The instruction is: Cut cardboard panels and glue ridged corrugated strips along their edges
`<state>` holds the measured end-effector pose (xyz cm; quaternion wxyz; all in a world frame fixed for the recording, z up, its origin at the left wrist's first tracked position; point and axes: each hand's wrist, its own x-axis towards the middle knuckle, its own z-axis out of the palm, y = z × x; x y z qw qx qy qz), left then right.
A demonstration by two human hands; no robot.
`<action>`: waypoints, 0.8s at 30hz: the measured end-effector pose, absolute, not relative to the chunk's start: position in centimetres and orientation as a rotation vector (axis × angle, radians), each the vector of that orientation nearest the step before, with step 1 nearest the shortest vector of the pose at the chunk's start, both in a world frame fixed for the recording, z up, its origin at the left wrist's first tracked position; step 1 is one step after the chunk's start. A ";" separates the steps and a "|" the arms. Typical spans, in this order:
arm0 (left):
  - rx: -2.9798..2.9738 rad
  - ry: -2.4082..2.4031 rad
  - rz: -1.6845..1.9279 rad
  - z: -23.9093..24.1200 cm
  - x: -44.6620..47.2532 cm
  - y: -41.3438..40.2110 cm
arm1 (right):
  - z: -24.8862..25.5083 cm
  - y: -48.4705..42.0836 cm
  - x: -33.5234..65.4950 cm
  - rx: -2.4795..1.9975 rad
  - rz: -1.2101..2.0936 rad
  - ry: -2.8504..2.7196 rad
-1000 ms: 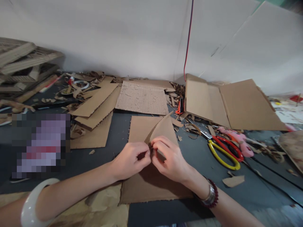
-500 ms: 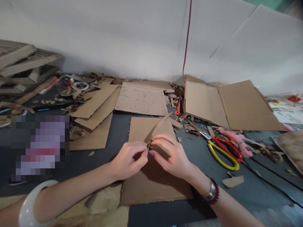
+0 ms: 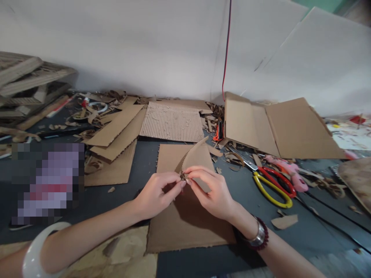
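Note:
A curved cardboard strip (image 3: 196,154), its corrugated edge showing, rises between my two hands above a flat cardboard sheet (image 3: 194,227). My left hand (image 3: 160,193) pinches the strip's lower end between thumb and fingers. Close against those fingertips, my right hand (image 3: 210,191) pinches the same piece, thumb below and fingers above. The exact spot where both sets of fingertips meet is partly covered. Behind the sheet lies a ribbed cardboard panel (image 3: 173,121).
Scissors (image 3: 272,189) with red and yellow handles and a pink glue gun (image 3: 286,170) lie at the right. A folded cardboard piece (image 3: 301,129) stands behind them. Cut cardboard pieces (image 3: 116,131) lie at left, a blurred-out purple object (image 3: 55,181) nearer me. Cardboard scraps litter the back.
My right thumb and fingertips have drawn closer together at the strip's lower end. Both hands stay in nearly the same place, and the view has shifted slightly.

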<state>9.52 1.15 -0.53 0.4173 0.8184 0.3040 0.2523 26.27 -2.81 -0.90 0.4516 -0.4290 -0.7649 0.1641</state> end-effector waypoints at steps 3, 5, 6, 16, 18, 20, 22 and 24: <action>2.038 0.761 0.635 -0.4 9.5 1.2 | -0.6 -2.8 26.2 -1.086 0.456 -1.852; 2.027 0.759 0.626 -0.4 9.5 1.1 | -0.4 -2.8 26.2 -1.103 0.499 -1.826; 2.021 0.759 0.621 -0.3 9.5 1.1 | -0.3 -2.8 26.3 -1.111 0.524 -1.812; 2.063 0.710 0.664 -0.2 9.4 1.1 | -0.1 -2.8 26.4 -1.143 0.812 -1.663; 2.068 0.705 0.662 -0.2 9.3 1.1 | -0.1 -2.8 26.4 -1.130 0.884 -1.623; 2.063 0.712 0.666 -0.2 9.3 1.1 | -0.2 -2.8 26.4 -1.115 0.935 -1.590; 2.056 0.713 0.680 -0.1 9.3 1.1 | -0.3 -2.7 26.4 -1.106 0.968 -1.567; 2.055 0.700 0.694 -0.1 9.3 1.1 | -0.3 -2.7 26.4 -1.107 0.985 -1.553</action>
